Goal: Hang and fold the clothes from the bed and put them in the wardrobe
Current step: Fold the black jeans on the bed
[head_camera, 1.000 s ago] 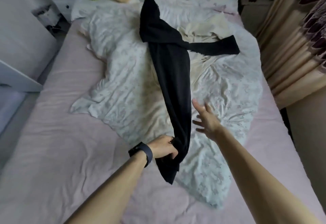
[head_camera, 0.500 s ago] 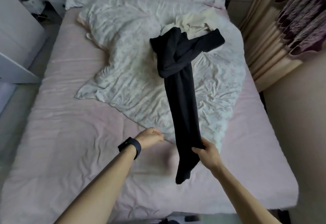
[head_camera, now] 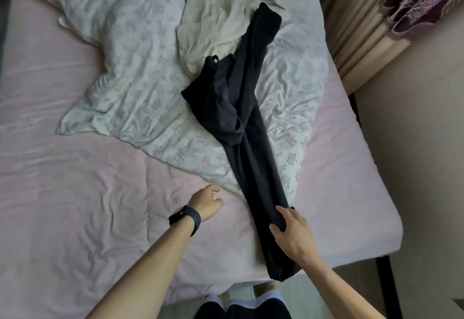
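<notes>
Two hands at bed [head_camera: 75, 193] edge | right hand [head_camera: 292, 230] grips black trousers [head_camera: 253, 158] near hem, laid straight, likely for folding | left hand [head_camera: 206, 203] loosely curled, empty, just beside

Black trousers [head_camera: 253, 148]: no longer lifted off the bed; now laid out long across the floral duvet [head_camera: 130, 67] and pink sheet [head_camera: 88, 193], the leg end at the foot edge.
Left hand [head_camera: 207, 203]: has let go; now loosely curled above the sheet.
Right hand [head_camera: 292, 235]: has taken over, gripping the lower leg.
</notes>
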### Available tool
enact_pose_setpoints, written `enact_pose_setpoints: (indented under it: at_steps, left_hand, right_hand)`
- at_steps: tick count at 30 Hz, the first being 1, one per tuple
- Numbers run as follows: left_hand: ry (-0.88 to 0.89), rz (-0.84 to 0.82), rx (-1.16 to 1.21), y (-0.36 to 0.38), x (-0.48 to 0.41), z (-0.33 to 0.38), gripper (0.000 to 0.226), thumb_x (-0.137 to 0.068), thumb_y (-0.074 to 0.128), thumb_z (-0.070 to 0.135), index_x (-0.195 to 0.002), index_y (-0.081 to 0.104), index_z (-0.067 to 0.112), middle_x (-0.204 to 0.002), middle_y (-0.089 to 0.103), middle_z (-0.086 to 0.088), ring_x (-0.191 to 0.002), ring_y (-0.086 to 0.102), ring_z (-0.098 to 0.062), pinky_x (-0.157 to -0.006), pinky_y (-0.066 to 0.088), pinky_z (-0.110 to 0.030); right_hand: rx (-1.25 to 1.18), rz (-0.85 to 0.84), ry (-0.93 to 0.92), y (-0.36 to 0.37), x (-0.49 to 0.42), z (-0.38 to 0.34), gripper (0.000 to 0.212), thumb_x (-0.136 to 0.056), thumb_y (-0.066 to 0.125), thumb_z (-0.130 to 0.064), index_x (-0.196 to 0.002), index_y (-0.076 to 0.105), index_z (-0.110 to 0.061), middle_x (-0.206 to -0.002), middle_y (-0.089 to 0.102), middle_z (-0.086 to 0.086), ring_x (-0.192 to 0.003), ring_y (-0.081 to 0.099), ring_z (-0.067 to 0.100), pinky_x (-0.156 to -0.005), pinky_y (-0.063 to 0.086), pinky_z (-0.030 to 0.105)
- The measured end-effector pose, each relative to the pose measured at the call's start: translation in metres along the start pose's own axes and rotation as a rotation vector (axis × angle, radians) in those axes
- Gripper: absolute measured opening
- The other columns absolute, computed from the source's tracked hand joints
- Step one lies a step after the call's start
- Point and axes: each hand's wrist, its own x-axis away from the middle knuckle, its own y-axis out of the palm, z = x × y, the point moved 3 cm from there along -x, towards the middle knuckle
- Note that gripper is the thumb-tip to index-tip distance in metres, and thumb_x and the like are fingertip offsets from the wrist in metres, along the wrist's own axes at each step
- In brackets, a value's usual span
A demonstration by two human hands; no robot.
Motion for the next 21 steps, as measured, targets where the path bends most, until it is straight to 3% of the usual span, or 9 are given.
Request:
enact_pose_setpoints:
  at_steps: [8,14,16,19,21]
  left_hand:
    - [0.06,0.19,0.043,-0.088,-0.08,0.022,0.045,-0.094,0.057,0.029,-0.138,0.049,0.025,-0.143,0.049,-0.003,-0.127,0.05,-0.018,-0.091,0.039,-0.022]
    - [0.089,0.325,0.208,-0.143,-0.177,0.053,0.048,-0.098,0.055,0.04,-0.143,0.045,0.024,-0.142,0.052,-0.002,-0.124,0.054,-0.022,-0.087,0.041,-0.027]
    - [0.085,0.34,0.343,-0.15,-0.204,0.061,0.054,-0.099,0.054,0.044,-0.147,0.04,0.023,-0.146,0.048,-0.002,-0.128,0.052,-0.024,-0.093,0.044,-0.032]
    - [0.05,0.309,0.643,-0.152,-0.24,0.061,0.069,-0.095,0.061,0.046,-0.151,0.032,0.019,-0.149,0.046,-0.004,-0.131,0.05,-0.026,-0.106,0.045,-0.043]
    - [-0.013,0.279,0.877,-0.15,-0.253,0.058,0.083,-0.088,0.072,0.044,-0.154,0.025,0.022,-0.148,0.046,-0.006,-0.128,0.054,-0.028,-0.101,0.051,-0.048]
  right_hand:
    - [-0.064,0.133,-0.276,-0.066,-0.124,-0.155,0.07,-0.095,0.056,-0.056,-0.153,0.035,-0.022,-0.154,0.04,0.0,-0.14,0.035,0.026,-0.112,0.037,0.038]
    - [-0.209,0.192,-0.354,-0.092,-0.237,-0.254,0.084,-0.089,0.057,-0.067,-0.154,0.03,-0.022,-0.155,0.039,0.004,-0.141,0.035,0.027,-0.114,0.034,0.04]
    - [-0.29,0.128,-0.32,-0.088,-0.266,-0.267,0.083,-0.09,0.062,-0.057,-0.155,0.025,-0.022,-0.149,0.046,0.005,-0.137,0.044,0.026,-0.109,0.041,0.039]
    - [-0.387,0.089,-0.282,-0.07,-0.298,-0.259,0.06,-0.091,0.058,-0.023,-0.147,0.036,-0.029,-0.113,0.067,-0.003,-0.1,0.065,0.018,-0.08,0.05,0.026]
    - [-0.425,0.089,-0.273,-0.057,-0.303,-0.24,0.053,-0.088,0.051,-0.011,-0.136,0.046,-0.034,-0.096,0.068,-0.009,-0.08,0.066,0.01,-0.067,0.048,0.019]
